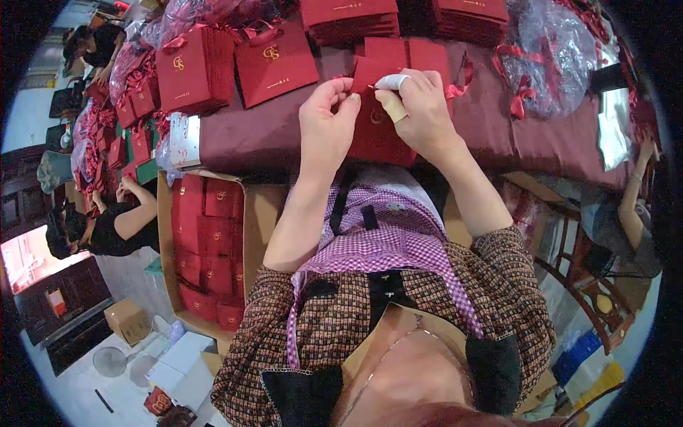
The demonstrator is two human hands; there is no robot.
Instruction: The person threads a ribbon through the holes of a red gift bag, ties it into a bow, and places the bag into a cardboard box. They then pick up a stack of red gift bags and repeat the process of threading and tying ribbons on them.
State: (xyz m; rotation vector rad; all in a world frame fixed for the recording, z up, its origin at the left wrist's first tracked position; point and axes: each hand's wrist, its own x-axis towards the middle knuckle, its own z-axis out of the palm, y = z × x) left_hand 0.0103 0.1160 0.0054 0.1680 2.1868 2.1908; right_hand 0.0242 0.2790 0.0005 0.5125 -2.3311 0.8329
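Observation:
A red paper gift bag [380, 146] lies on the table edge right in front of me, beneath both hands. At its upper left, my left hand [327, 128] is closed, thumb and forefinger curled together; anything between them is too small to make out. Opposite it, my right hand [425, 117] pinches at the bag's upper part. White and pale yellow coverings wrap two of its fingers. A tiny thin thing shows at those fingertips, its kind unclear. Beside the right hand a red ribbon [461, 77] trails off to the right.
Stacks of red bags [193, 71] stand along the far side of the dark red tablecloth [249, 135]. Clear plastic [551, 60] with red ribbons lies at right. A cardboard box [165, 235] of red bags sits below, left. Other people [107, 220] work on both sides.

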